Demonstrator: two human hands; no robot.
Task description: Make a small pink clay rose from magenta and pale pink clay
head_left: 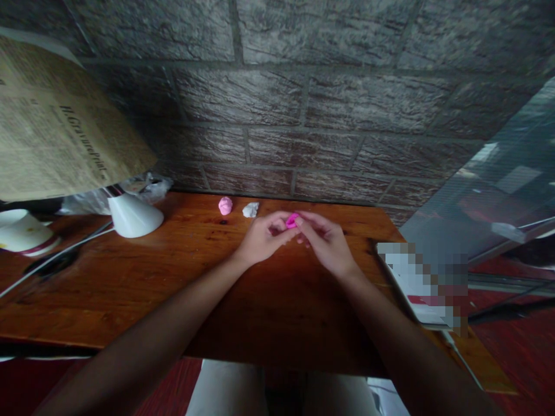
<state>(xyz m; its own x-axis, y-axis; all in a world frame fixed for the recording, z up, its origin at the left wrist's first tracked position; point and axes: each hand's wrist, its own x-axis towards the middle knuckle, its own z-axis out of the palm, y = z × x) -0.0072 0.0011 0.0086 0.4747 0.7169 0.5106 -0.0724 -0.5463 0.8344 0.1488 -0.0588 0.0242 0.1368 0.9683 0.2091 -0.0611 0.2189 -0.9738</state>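
A small bright pink piece of modelling clay (292, 221) is pinched between both my hands above the wooden table. My left hand (265, 236) grips its left side with thumb and fingertips. On the other side, the thumb and fingers of my right hand (325, 240) press against it. The piece looks bent or curled, though the fingers partly cover it. Beyond my left hand, a white crumpled lump (250, 210) lies on the table. To the left of that sits a paler pink lump (225, 205) with a bumpy surface.
At the left stands a lamp with a white base (135, 215) and a printed paper shade (65, 127). Near it are a white cup (23, 231), a cable and a clear plastic bag (87, 199). A partly blurred device (411, 283) lies right; a stone wall (277, 98) backs the table (130, 294).
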